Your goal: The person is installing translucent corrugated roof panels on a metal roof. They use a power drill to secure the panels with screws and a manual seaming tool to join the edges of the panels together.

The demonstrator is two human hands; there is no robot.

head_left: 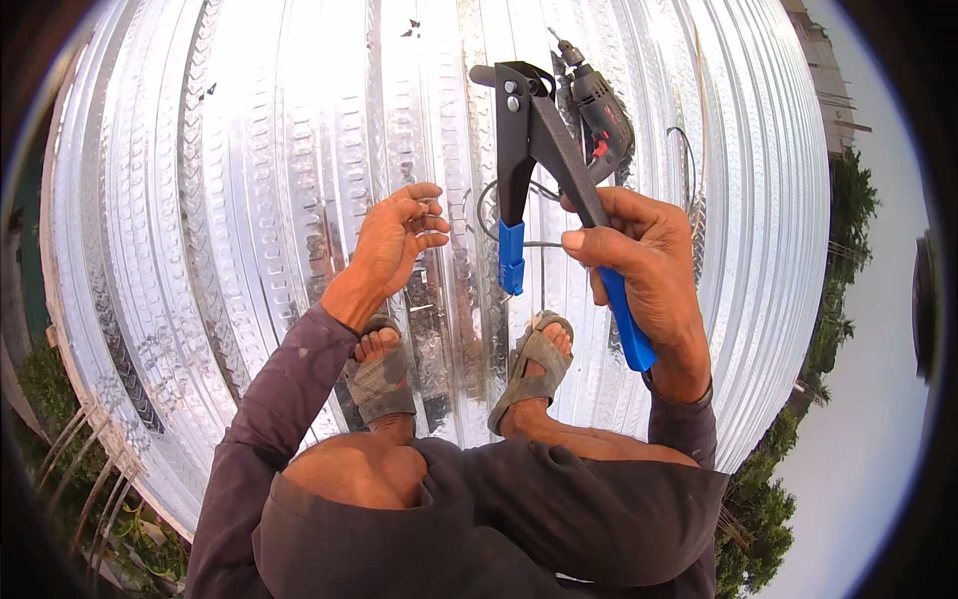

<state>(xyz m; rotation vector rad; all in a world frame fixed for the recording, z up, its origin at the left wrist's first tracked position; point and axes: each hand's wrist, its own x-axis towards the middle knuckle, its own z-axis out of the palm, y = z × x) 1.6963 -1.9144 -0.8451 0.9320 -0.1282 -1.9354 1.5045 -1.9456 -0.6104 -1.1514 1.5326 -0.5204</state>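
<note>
A black hand riveter (544, 140) with blue grips is held up in front of me, its two handles spread apart. My right hand (644, 250) grips the right-hand handle between thumb and fingers, above its blue end. The other handle hangs free on the left. My left hand (394, 240) is raised to the left of the riveter, fingers loosely curled and apart, with nothing in it. Behind the riveter, a dark power drill (602, 115) with a bit in its chuck lies on the metal sheeting, partly covered by the tool.
Shiny ribbed metal roofing (289, 190) spreads under my sandalled feet. A dark cable (484, 215) loops across it near the drill. Small dark bits (411, 28) lie farther off. The roof edge (130, 459) drops to bars and greenery at left; trees (848, 210) stand beyond the right edge.
</note>
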